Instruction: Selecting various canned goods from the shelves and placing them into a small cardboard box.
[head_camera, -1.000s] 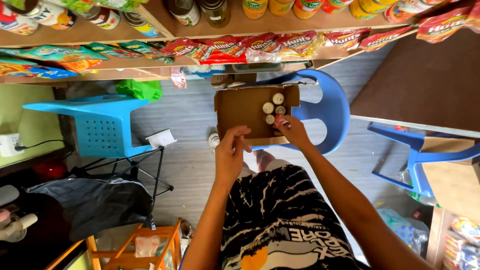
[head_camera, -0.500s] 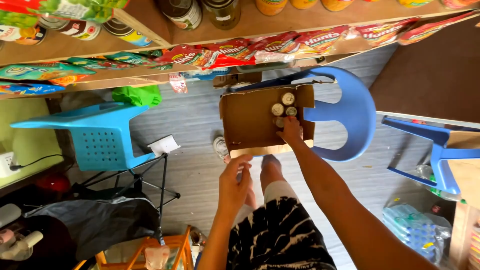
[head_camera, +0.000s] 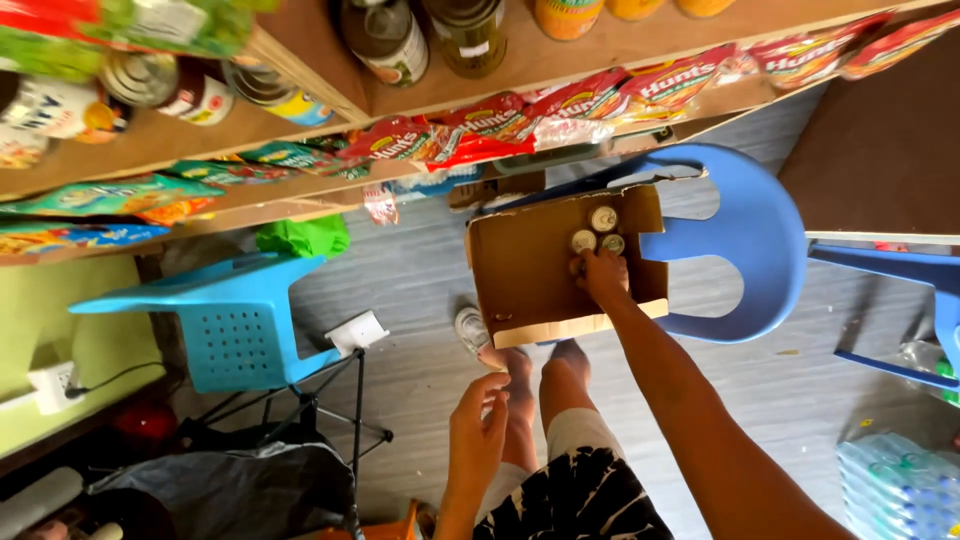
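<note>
An open brown cardboard box (head_camera: 528, 270) rests on a blue plastic chair (head_camera: 752, 240). Three round cans (head_camera: 600, 230) stand in its far right corner. My right hand (head_camera: 600, 275) reaches into the box and closes over a can just below those three. My left hand (head_camera: 478, 432) hangs in the air above my knees with its fingers loosely apart and nothing in it. My bare feet show on the grey plank floor below the box.
Wooden shelves (head_camera: 300, 70) above hold cans, jars and red sachets. A light blue plastic stool (head_camera: 235, 325) stands at left, a green bag (head_camera: 303, 237) behind it. Another blue chair (head_camera: 900, 300) is at right, and packed water bottles (head_camera: 895, 485) lie at lower right.
My left hand has drawn back from the box toward my body and lowered. My right hand stays in the box among the cans. The view has tilted closer to the shelves.
</note>
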